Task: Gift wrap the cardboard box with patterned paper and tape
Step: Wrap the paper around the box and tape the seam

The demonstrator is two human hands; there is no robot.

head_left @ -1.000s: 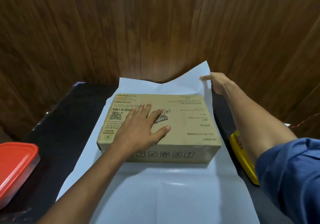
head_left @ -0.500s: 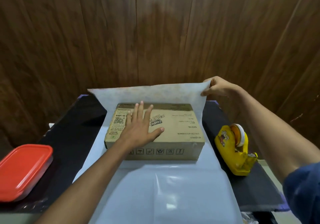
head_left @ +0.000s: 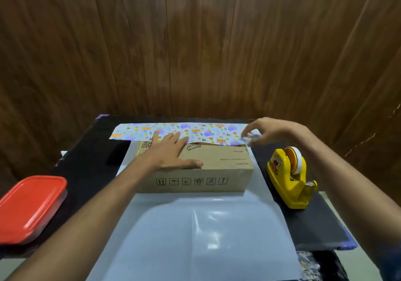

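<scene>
A brown cardboard box lies on a sheet of wrapping paper with its white back facing up. The paper's far flap is folded over the box's far top edge, showing its colourful printed pattern. My left hand lies flat on the box top, fingers spread, its fingertips over the flap's edge. My right hand pinches the flap's right corner above the box's far right corner. A yellow tape dispenser stands on the table to the right of the box.
A black table carries everything and ends against a wooden wall. A container with a red lid sits at the left near edge. The paper's near part hangs over the table's front edge.
My right hand has pulled the far flap from upright down over the box top, so its patterned side now shows. My left hand stays pressed on the box.
</scene>
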